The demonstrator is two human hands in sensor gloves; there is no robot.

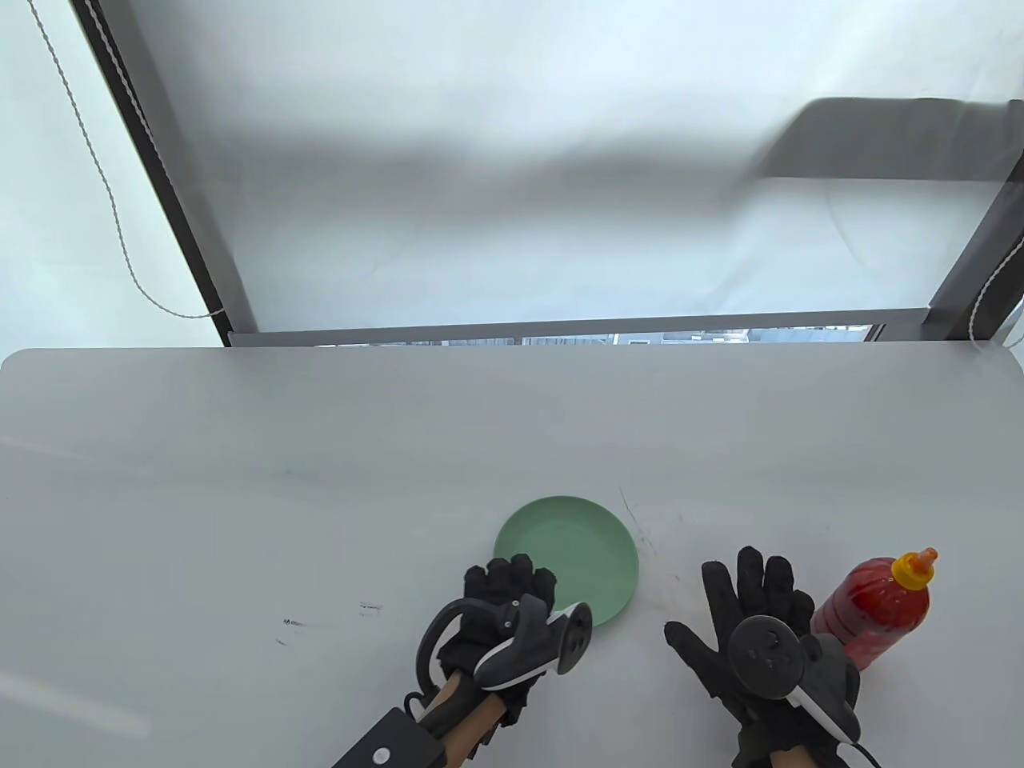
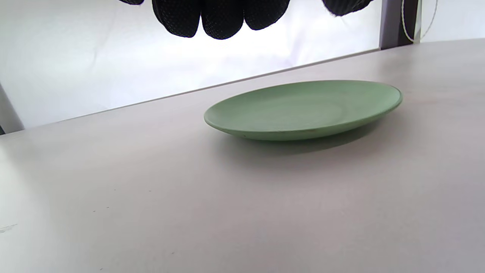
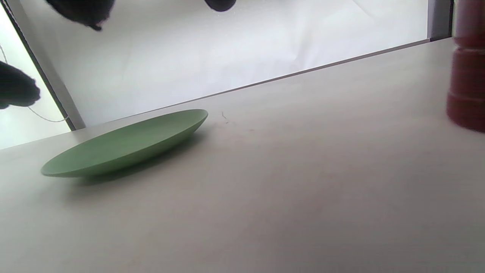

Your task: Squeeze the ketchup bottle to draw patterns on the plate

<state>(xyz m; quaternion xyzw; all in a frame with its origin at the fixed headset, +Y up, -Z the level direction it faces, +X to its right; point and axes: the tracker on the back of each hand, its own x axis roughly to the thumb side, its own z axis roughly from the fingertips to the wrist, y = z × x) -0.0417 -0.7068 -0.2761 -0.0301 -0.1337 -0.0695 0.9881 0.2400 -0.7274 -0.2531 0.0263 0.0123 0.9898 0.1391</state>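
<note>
A green plate [image 1: 566, 552] lies on the white table near the front middle; it also shows in the left wrist view [image 2: 303, 108] and the right wrist view [image 3: 125, 146]. A red ketchup bottle [image 1: 876, 612] with a yellow cap stands upright at the front right; its lower body shows in the right wrist view [image 3: 468, 76]. My left hand [image 1: 512, 580] hovers at the plate's near-left rim and holds nothing; its fingertips [image 2: 221, 17] hang above the table. My right hand [image 1: 736, 600] is spread open between plate and bottle, just left of the bottle, holding nothing.
The white table [image 1: 240, 496] has small dark scuff marks [image 1: 292, 622] at the left front and faint scratches [image 1: 640, 528] right of the plate. A dark window frame [image 1: 560, 328] and a hanging cord [image 1: 120, 232] lie beyond the far edge.
</note>
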